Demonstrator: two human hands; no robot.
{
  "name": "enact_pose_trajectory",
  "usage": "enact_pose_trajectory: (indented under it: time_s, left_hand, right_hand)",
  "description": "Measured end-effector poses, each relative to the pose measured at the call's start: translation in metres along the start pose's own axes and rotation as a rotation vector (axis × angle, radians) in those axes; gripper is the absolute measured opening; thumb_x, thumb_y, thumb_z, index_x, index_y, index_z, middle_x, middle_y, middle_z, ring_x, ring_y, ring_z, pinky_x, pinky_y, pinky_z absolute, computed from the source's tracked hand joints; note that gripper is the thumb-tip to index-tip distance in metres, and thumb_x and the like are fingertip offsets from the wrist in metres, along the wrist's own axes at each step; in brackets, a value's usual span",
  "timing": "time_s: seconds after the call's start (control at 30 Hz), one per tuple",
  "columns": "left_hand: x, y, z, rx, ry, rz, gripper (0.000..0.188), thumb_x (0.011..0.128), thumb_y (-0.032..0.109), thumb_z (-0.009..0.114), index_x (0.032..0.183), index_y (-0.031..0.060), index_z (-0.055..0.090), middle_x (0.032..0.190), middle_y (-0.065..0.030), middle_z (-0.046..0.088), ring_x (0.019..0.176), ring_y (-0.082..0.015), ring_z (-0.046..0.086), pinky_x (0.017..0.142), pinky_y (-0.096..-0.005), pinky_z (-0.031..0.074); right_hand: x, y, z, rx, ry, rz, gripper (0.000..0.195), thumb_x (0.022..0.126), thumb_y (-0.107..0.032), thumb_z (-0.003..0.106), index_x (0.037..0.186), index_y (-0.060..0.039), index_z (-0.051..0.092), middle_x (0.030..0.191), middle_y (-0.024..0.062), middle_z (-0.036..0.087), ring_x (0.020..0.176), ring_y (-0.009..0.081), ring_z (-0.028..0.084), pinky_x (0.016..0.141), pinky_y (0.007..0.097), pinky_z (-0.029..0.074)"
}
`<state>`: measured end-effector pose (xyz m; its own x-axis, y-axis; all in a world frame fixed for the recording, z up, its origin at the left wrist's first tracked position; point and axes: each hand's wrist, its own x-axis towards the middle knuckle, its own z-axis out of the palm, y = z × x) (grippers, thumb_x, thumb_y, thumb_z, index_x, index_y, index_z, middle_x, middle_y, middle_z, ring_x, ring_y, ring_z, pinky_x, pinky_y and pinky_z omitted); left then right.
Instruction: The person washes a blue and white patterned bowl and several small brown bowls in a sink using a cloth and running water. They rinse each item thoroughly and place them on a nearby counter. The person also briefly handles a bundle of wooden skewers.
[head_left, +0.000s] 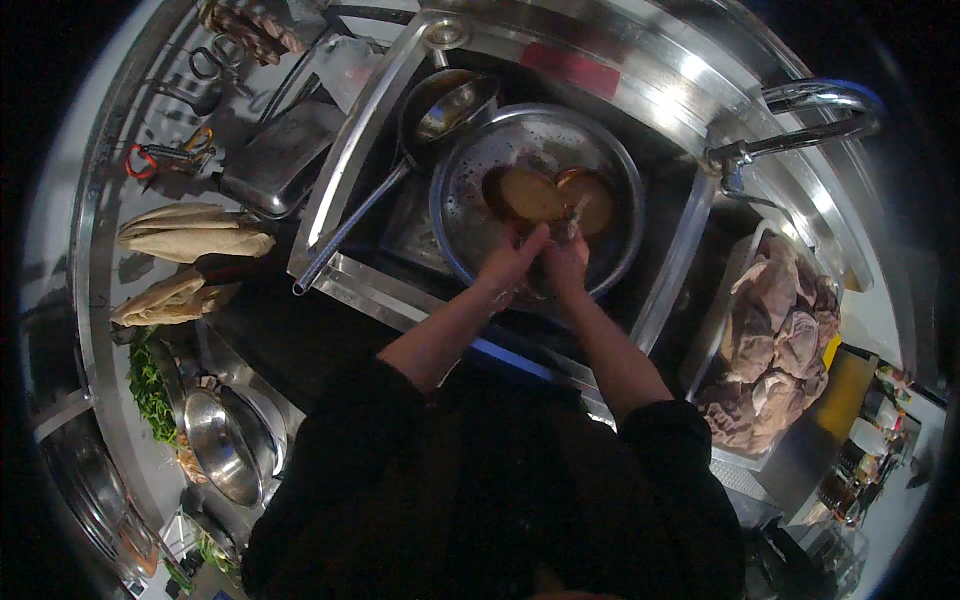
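Observation:
In front of me a round metal basin (452, 247) sits inside a stainless-steel sink (386, 289). My left hand (510, 261) and my right hand (564, 259) are close together over the near half of this basin, fingers pointing away from me. Just beyond the fingertips are two round brown shapes, one at left (531, 193) and one at right (591, 201); whether they are shallow vessels or liquid is unclear. Dim light and overlapping fingers hide what either hand grips. Left of the basin, a large metal ladle (450, 109) rests with its long handle across the sink's rim.
A curved metal faucet (817, 135) rises at the sink's right back. On the right, a tray (712, 352) holds several pieces of meat (784, 337). Leftward lie orange-handled scissors (169, 156), an overturned metal pan (285, 157), pale folded pieces (195, 232), green leaves (150, 390) and metal bowls (229, 442).

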<state>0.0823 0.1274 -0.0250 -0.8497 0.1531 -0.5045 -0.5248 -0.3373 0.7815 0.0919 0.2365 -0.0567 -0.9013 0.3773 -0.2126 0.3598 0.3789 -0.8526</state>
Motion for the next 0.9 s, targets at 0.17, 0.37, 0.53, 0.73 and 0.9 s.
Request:
enact_pose_trajectory:
  time_s: [0.17,0.37,0.53,0.73,0.9]
  left_hand:
    - [0.018,0.026,-0.049,-0.634,-0.150,-0.124,0.025,0.087,0.014,0.049,0.110,0.0046,0.049,0.108,-0.0099,0.054,0.103,-0.0258,0.051,0.089,-0.0394,0.042]
    - [-0.002,0.043,-0.068,-0.501,-0.077,-0.006,0.029,0.085,0.011,0.053,0.113,0.0030,0.048,0.110,-0.0083,0.055,0.102,-0.0216,0.052,0.089,-0.0378,0.042]
    - [0.001,0.043,-0.063,-0.369,0.022,0.039,0.028,0.086,0.015,0.054,0.111,0.0022,0.050,0.107,-0.0067,0.056,0.101,-0.0181,0.053,0.088,-0.0331,0.042]
    - [0.005,0.031,-0.039,0.109,0.097,0.265,0.026,0.086,0.017,0.054,0.106,0.0006,0.053,0.097,-0.0056,0.059,0.086,-0.0142,0.056,0.075,-0.0274,0.046]
    - [0.010,0.027,-0.037,0.180,-0.040,0.078,0.029,0.086,0.019,0.051,0.108,0.0010,0.051,0.099,-0.0069,0.058,0.088,-0.0190,0.056,0.075,-0.0299,0.046]
  right_hand:
    - [-0.018,0.007,-0.010,-0.455,-0.296,-0.195,0.037,0.074,-0.020,0.060,0.108,-0.0099,0.051,0.097,0.0147,0.059,0.088,0.0333,0.058,0.073,0.0416,0.046]
    - [0.020,0.046,-0.008,-0.814,-0.619,-0.420,0.033,0.073,-0.018,0.060,0.105,-0.0119,0.054,0.097,0.0130,0.060,0.091,0.0309,0.058,0.074,0.0425,0.047]
    - [0.018,0.043,0.031,-0.452,-0.405,-0.107,0.038,0.071,-0.021,0.064,0.106,-0.0122,0.056,0.097,0.0131,0.060,0.091,0.0283,0.059,0.078,0.0407,0.046]
    - [-0.029,-0.080,0.037,0.081,0.156,-0.480,0.048,0.070,-0.032,0.068,0.108,-0.0056,0.054,0.110,0.0134,0.053,0.099,0.0273,0.054,0.081,0.0357,0.043]
    - [0.068,-0.063,0.025,0.041,-0.056,-0.081,0.053,0.072,-0.037,0.068,0.111,-0.0049,0.052,0.107,0.0085,0.055,0.095,0.0209,0.054,0.079,0.0326,0.043]
